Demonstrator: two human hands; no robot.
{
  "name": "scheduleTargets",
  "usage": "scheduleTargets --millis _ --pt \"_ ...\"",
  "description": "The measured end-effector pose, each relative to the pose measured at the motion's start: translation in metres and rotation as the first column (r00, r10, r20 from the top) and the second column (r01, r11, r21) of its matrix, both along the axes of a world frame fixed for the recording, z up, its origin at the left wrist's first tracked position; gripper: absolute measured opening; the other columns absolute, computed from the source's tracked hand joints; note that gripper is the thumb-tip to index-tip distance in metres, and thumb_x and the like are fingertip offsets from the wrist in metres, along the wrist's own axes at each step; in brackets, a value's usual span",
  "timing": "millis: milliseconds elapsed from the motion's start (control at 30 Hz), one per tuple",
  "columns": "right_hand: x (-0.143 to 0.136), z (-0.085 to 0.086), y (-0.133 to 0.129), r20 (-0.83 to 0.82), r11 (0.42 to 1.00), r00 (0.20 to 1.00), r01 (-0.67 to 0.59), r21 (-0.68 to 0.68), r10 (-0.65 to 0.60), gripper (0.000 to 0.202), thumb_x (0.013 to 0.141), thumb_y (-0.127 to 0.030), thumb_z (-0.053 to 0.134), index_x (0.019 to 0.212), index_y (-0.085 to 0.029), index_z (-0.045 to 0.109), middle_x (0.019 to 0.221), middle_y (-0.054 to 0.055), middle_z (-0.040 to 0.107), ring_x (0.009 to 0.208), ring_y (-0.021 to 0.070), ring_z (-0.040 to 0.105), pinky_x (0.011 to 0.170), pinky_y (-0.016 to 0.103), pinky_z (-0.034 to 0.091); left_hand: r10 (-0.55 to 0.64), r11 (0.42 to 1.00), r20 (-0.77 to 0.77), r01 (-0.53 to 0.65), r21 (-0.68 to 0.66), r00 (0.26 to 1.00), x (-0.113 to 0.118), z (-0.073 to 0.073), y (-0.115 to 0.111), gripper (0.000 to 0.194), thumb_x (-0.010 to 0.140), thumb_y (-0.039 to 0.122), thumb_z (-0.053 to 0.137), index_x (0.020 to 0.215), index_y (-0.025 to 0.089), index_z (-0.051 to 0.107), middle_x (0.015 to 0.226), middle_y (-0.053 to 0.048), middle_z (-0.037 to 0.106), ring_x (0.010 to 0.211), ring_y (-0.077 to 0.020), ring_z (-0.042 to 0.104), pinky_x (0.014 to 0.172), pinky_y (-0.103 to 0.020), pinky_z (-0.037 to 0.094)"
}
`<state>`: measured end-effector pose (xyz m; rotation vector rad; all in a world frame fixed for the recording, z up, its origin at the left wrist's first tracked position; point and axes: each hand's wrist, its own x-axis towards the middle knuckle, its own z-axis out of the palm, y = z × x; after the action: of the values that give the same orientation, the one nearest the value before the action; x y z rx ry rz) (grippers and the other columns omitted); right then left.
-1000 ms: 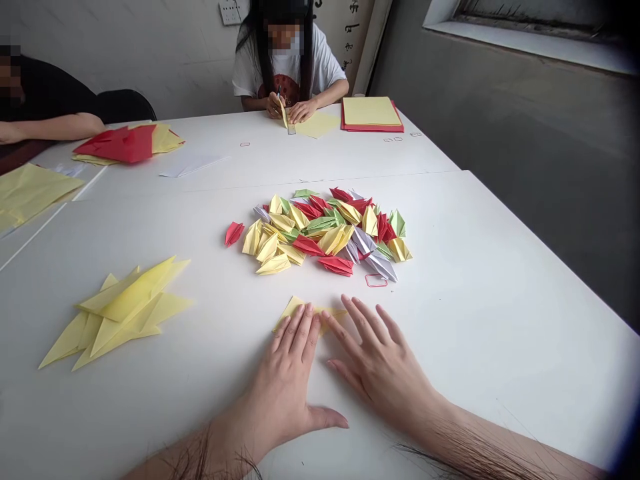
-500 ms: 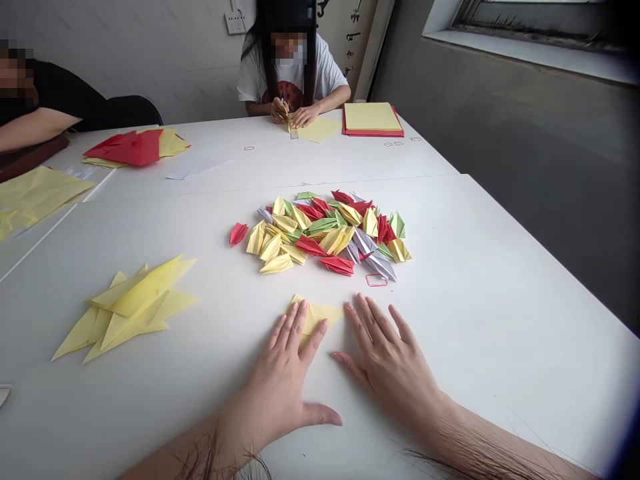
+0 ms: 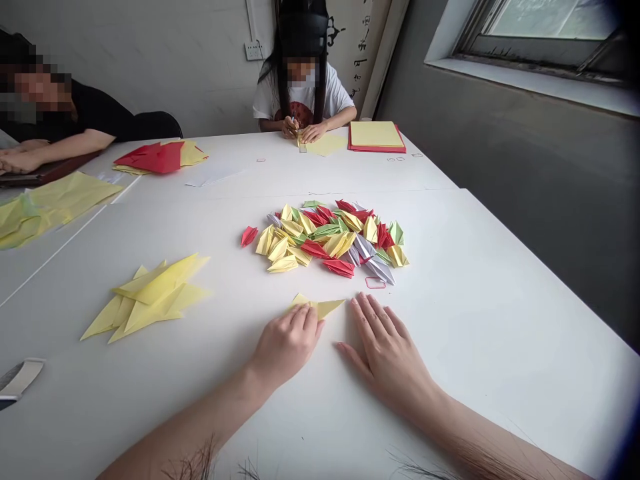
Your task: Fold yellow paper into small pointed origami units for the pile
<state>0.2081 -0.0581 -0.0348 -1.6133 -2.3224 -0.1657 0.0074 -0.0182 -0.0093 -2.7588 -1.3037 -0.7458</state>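
A small folded piece of yellow paper [image 3: 327,308] lies on the white table, partly covered by my left hand [image 3: 290,340]. The fingers of that hand are curled and pressed together on the paper's near edge, gripping it. My right hand [image 3: 387,343] rests flat on the table just right of the paper's pointed tip, palm down and holding nothing. Beyond both hands lies a pile of small folded paper pieces [image 3: 325,230] in yellow, red, green and pale purple. Larger folded yellow sheets [image 3: 150,300] are stacked to the left.
At the far side a person [image 3: 305,100] writes on yellow paper beside a stack of yellow and red sheets [image 3: 377,135]. Another person [image 3: 65,127] sits at the far left. Red folded paper [image 3: 153,158] and crumpled yellow paper [image 3: 60,200] lie there. A strap-like object [image 3: 21,381] is at the left edge.
My left hand's fingers have gone from spread flat to curled on the yellow paper. The right hand stays flat, its fingers closer together. The camera view has tilted up and shifted left.
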Motion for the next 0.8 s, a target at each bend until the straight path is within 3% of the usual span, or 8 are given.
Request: scheduleTargets --millis 100,133,200,267,367,467,633,800 --pt "0.004 0.016 0.008 -0.129 0.985 0.987 -0.108 -0.132 0.091 0.068 0.095 -0.045 0.036 0.150 -0.018 0.006 0.144 0.016 0.040 0.132 0.0315 0.039 0.101 0.052 0.040 0.140 0.959 0.312 -0.050 -0.279 0.940 -0.008 0.012 0.011 0.033 0.092 0.032 0.046 0.077 0.014 0.070 0.066 -0.005 0.070 0.058 -0.0141 0.064 0.058 -0.022 0.047" --pt "0.005 0.024 0.012 -0.195 0.969 0.973 -0.158 -0.189 0.121 0.066 0.096 -0.043 0.036 0.150 -0.020 0.005 0.146 0.014 0.037 0.133 0.0298 0.038 0.101 0.050 0.041 0.265 0.902 0.433 -0.062 -0.427 0.861 -0.010 0.016 0.015 0.038 0.091 0.038 0.047 0.070 0.014 0.069 0.061 -0.004 0.067 0.055 -0.0134 0.061 0.054 -0.022 0.045" --pt "0.004 0.038 0.023 -0.361 0.922 0.921 -0.261 -0.286 0.149 0.066 0.095 -0.038 0.039 0.149 -0.024 0.004 0.149 0.011 0.033 0.132 0.0267 0.039 0.100 0.046 0.045 0.503 0.715 0.608 0.099 -0.692 0.615 -0.012 0.020 0.024 0.043 0.087 0.048 0.050 0.072 0.013 0.069 0.062 -0.004 0.066 0.058 -0.0154 0.061 0.053 -0.023 0.045" --pt "-0.001 0.049 0.036 -0.539 0.848 0.822 -0.409 -0.337 0.182 0.073 0.092 -0.035 0.047 0.149 -0.029 0.002 0.150 0.008 0.032 0.128 0.0247 0.045 0.097 0.042 0.048 0.656 0.553 0.650 0.342 -0.760 0.383 -0.013 0.019 0.032 0.041 0.080 0.052 0.058 0.086 0.013 0.071 0.074 -0.006 0.070 0.069 -0.0181 0.064 0.060 -0.026 0.049" --pt "-0.012 0.052 0.056 -0.738 0.727 0.634 -0.616 -0.303 0.230 0.077 0.089 -0.030 0.053 0.148 -0.030 0.003 0.150 0.008 0.031 0.128 0.0215 0.044 0.100 0.039 0.045 0.747 0.448 0.616 0.496 -0.744 0.250 -0.013 0.011 0.038 0.042 0.073 0.050 0.067 0.092 0.013 0.071 0.082 -0.009 0.072 0.075 -0.0194 0.064 0.065 -0.028 0.049" --pt "-0.020 0.046 0.066 -0.803 0.658 0.548 -0.698 -0.284 0.235 0.065 0.091 -0.025 0.048 0.147 -0.027 0.015 0.147 0.009 0.036 0.125 0.0194 0.048 0.096 0.035 0.047 0.750 0.411 0.604 0.528 -0.744 0.268 -0.016 0.005 0.039 0.038 0.073 0.047 0.069 0.089 0.012 0.071 0.080 -0.008 0.071 0.073 -0.0186 0.063 0.063 -0.027 0.048" --pt "-0.020 0.032 0.065 -0.837 0.603 0.505 -0.741 -0.294 0.213 0.059 0.088 -0.019 0.045 0.143 -0.023 0.023 0.142 0.011 0.041 0.122 0.0201 0.049 0.092 0.032 0.048 0.703 0.385 0.581 0.467 -0.796 0.410 -0.022 0.003 0.037 0.036 0.076 0.048 0.066 0.078 0.012 0.070 0.070 -0.004 0.067 0.065 -0.0156 0.057 0.059 -0.024 0.043" --pt "-0.022 0.027 0.062 -0.854 0.679 0.496 -0.682 -0.272 0.157 0.043 0.088 -0.018 0.044 0.130 -0.020 0.044 0.126 0.011 0.053 0.106 0.0204 0.057 0.086 0.032 0.050 0.584 0.447 0.597 0.396 -0.802 0.550 -0.022 0.000 0.035 0.038 0.080 0.049 0.060 0.072 0.013 0.069 0.067 -0.002 0.063 0.066 -0.0155 0.054 0.061 -0.025 0.040"
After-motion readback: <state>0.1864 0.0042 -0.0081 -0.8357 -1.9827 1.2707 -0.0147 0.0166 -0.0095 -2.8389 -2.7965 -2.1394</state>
